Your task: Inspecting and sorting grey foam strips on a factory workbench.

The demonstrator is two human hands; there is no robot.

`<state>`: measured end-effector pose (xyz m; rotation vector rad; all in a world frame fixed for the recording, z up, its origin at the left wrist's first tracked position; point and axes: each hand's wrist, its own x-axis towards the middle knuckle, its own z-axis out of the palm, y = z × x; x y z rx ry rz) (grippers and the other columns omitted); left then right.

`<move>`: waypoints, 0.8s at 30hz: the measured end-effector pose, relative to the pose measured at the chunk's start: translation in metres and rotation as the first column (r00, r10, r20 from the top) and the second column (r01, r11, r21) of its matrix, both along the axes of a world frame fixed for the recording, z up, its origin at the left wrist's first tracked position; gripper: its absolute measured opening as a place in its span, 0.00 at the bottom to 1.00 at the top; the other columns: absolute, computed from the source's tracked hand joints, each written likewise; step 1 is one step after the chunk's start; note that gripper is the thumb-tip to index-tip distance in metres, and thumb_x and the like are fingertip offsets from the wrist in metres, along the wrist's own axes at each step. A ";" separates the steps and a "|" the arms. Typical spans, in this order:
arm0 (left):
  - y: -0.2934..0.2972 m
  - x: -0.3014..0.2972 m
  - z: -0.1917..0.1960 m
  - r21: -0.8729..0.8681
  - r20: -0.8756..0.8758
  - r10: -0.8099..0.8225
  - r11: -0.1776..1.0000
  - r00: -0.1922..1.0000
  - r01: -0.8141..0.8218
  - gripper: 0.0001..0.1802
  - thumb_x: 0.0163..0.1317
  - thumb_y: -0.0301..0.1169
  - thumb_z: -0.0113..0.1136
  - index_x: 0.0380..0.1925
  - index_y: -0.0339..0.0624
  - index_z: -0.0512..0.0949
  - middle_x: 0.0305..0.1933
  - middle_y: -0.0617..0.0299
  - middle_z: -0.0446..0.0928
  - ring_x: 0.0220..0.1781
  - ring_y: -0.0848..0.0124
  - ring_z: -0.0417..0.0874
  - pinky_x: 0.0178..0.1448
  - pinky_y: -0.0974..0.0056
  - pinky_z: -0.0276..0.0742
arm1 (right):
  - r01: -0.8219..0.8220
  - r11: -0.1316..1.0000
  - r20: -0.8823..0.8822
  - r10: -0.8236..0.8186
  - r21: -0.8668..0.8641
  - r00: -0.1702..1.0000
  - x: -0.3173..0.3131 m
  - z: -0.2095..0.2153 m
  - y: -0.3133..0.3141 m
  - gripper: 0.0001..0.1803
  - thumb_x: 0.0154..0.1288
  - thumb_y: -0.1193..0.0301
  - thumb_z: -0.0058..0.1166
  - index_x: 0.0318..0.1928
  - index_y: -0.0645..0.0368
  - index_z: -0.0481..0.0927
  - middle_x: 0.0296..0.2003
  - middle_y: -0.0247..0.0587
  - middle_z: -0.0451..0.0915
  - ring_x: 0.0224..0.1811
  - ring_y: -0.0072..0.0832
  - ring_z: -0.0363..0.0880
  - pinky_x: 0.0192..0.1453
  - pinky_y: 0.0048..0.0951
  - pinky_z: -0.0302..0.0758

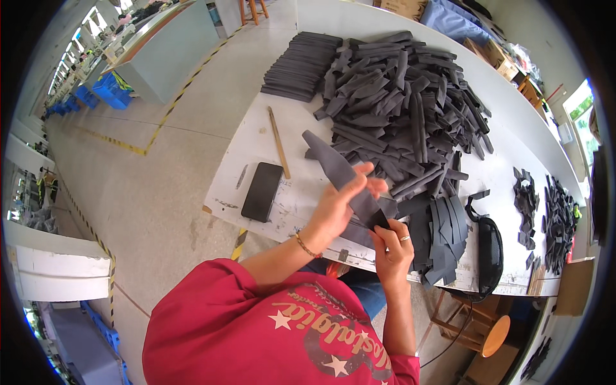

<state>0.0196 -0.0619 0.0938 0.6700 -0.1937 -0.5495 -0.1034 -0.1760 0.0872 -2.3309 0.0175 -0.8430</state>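
A long dark grey fabric piece (329, 160) is stretched between my two hands above the near edge of the white table. My left hand (335, 208) holds it around the middle, thumb on top and the fingers showing past its far side. Its other end is pinched between the thumb and fingers of my right hand (393, 251). Right beside that hand lies a fanned stack of flat dark grey fabric pieces (444, 234). Beyond both hands rises a large loose heap of folded dark strips (391, 96).
Neat rows of dark strips (301, 67) lie at the table's far left. A black phone (262, 191) and a thin wooden stick (278, 141) lie left of my hands. To the right are a black mesh-covered object (491, 253) and more dark pieces (526, 205). A wooden stool (494, 337) stands below.
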 end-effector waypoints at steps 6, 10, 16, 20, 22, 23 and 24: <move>0.004 -0.002 0.021 -0.025 -0.003 0.007 1.000 1.000 -0.007 0.17 0.72 0.40 0.53 0.47 0.36 0.76 0.32 0.57 0.80 0.38 0.61 0.84 0.47 0.57 0.80 | -0.017 1.000 0.069 0.016 0.014 0.997 0.001 0.012 0.007 0.10 0.51 0.82 0.67 0.33 0.61 0.80 0.34 0.41 0.78 0.31 0.34 0.79 0.34 0.28 0.76; -0.001 -0.017 0.014 -0.124 0.024 0.011 0.992 1.000 -0.008 0.17 0.72 0.41 0.52 0.45 0.36 0.76 0.33 0.56 0.80 0.39 0.61 0.84 0.49 0.58 0.80 | -0.029 0.999 0.095 0.027 0.017 0.995 0.003 0.014 0.008 0.10 0.50 0.82 0.67 0.32 0.61 0.79 0.33 0.41 0.79 0.30 0.34 0.79 0.34 0.28 0.76; -0.002 -0.029 0.012 -0.100 -0.050 -0.001 0.995 0.999 -0.004 0.16 0.72 0.41 0.53 0.44 0.39 0.76 0.32 0.57 0.80 0.40 0.60 0.84 0.50 0.56 0.80 | -0.053 0.998 0.097 0.049 0.037 0.994 0.007 0.017 0.006 0.10 0.48 0.83 0.66 0.31 0.61 0.78 0.34 0.41 0.79 0.31 0.35 0.80 0.34 0.29 0.76; -0.002 -0.034 0.010 -0.104 -0.065 0.001 0.995 0.998 -0.007 0.15 0.72 0.40 0.52 0.44 0.39 0.76 0.32 0.57 0.80 0.45 0.58 0.84 0.55 0.55 0.78 | -0.084 0.996 0.134 0.080 0.025 0.988 0.011 0.018 0.006 0.11 0.46 0.85 0.66 0.30 0.62 0.78 0.34 0.41 0.78 0.30 0.36 0.79 0.31 0.30 0.74; -0.002 -0.034 0.009 -0.112 -0.040 -0.004 0.994 0.999 -0.001 0.15 0.72 0.40 0.51 0.44 0.39 0.76 0.33 0.57 0.80 0.47 0.57 0.84 0.56 0.55 0.78 | -0.079 0.996 0.128 0.074 0.033 0.989 0.012 0.019 0.006 0.10 0.48 0.84 0.66 0.30 0.61 0.77 0.34 0.41 0.79 0.31 0.35 0.80 0.33 0.29 0.75; -0.002 -0.034 0.008 -0.121 -0.015 -0.008 0.993 1.000 0.006 0.15 0.73 0.40 0.51 0.44 0.40 0.76 0.33 0.57 0.80 0.50 0.56 0.84 0.58 0.55 0.77 | -0.085 0.995 0.110 0.080 0.046 0.991 0.012 0.020 0.006 0.10 0.48 0.84 0.65 0.30 0.62 0.77 0.34 0.41 0.79 0.31 0.35 0.79 0.33 0.28 0.75; -0.001 -0.034 0.007 -0.121 -0.016 -0.007 0.993 1.000 0.005 0.15 0.73 0.40 0.51 0.44 0.40 0.76 0.33 0.57 0.80 0.50 0.56 0.84 0.58 0.55 0.77 | -0.092 0.994 0.093 0.086 0.059 0.992 0.013 0.020 0.006 0.10 0.48 0.84 0.65 0.30 0.62 0.77 0.34 0.41 0.79 0.30 0.35 0.79 0.33 0.28 0.75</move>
